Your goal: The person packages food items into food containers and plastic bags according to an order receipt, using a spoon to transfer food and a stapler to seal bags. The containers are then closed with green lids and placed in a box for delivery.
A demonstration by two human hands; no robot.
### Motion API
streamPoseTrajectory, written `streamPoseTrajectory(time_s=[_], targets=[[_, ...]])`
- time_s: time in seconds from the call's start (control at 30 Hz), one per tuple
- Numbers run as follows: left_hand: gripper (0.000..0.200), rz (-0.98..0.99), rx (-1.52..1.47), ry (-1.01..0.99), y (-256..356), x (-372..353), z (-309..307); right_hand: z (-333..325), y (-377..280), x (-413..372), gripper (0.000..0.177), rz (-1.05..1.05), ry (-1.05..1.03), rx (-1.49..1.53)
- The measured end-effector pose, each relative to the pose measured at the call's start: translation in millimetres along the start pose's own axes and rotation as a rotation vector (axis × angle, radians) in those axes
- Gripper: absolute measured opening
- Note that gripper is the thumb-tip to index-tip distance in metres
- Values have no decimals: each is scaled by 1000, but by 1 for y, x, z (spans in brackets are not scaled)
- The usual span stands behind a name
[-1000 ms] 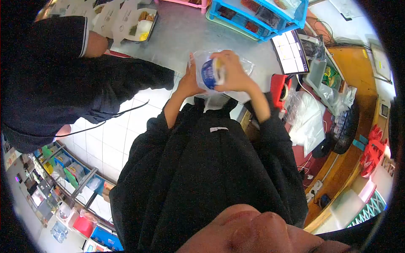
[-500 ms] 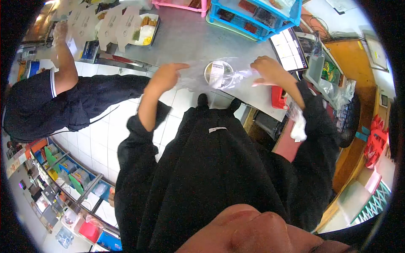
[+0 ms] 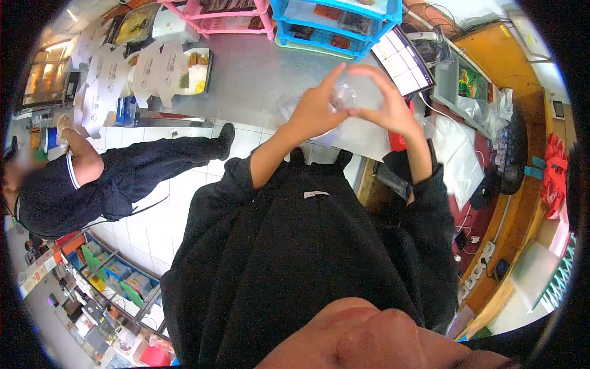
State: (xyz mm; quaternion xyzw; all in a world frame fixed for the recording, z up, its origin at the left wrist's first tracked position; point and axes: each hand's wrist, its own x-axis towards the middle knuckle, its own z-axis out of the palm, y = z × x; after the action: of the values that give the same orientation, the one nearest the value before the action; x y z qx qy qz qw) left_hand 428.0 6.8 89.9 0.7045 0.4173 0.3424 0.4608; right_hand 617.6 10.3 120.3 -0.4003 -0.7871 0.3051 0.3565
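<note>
My left hand (image 3: 314,112) and my right hand (image 3: 393,109) are close together over the front edge of the metal counter, thumbs nearly meeting and index fingers raised. Between them a clear plastic bag (image 3: 343,96) shows, crumpled at the top. Both hands look closed on parts of it, though the exact grip is hard to see. The round container inside the bag is mostly hidden behind my left hand and the plastic.
On the metal counter (image 3: 246,74) are blue tiered racks (image 3: 335,29), pink racks (image 3: 227,18) and opened food boxes (image 3: 147,77). A tilted screen (image 3: 402,60) stands at right, near a white bag (image 3: 460,169). A co-worker (image 3: 92,178) stands at left.
My hands have come from wide apart to nearly touching, drawing the plastic together above the container. The view has shifted, and the co-worker's hand is lower and off the boxes.
</note>
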Motion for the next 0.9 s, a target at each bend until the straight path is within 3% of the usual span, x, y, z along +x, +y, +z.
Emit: streamPoseTrajectory(time_s=[0.03, 0.07, 0.13, 0.17, 0.2, 0.23, 0.3, 0.47, 0.7, 0.8, 0.9], targets=[[87, -180, -12, 2, 8, -2, -3, 10, 16, -13, 37, 1, 5, 6], [87, -183, -6, 2, 12, -5, 2, 32, 42, -35, 51, 95, 126, -71], [85, 82, 319, 9, 23, -14, 24, 92, 88, -72, 51, 192, 221, -258], [90, -55, 318, -306, 35, -13, 43, 123, 104, -87, 52, 203, 245, -324], [102, 87, 427, -354, 35, -32, 67, 150, 116, -99, 52, 205, 267, -376], [112, 59, 483, -523, 40, -48, 82, 173, 122, -108, 52, 201, 271, -429], [115, 142, 545, -665, 10, -74, 112, 203, 127, -113, 52, 185, 278, -493], [108, 124, 536, -573, -17, -98, 111, 238, 143, -116, 53, 139, 343, -540], [104, 103, 583, -589, -17, -104, 106, 255, 165, -118, 55, 71, 392, -540], [102, 87, 449, -571, -18, -104, 100, 245, 159, -123, 56, 145, 391, -591], [100, 144, 429, -507, -22, -106, 102, 215, 140, -121, 50, 394, 331, -769]])
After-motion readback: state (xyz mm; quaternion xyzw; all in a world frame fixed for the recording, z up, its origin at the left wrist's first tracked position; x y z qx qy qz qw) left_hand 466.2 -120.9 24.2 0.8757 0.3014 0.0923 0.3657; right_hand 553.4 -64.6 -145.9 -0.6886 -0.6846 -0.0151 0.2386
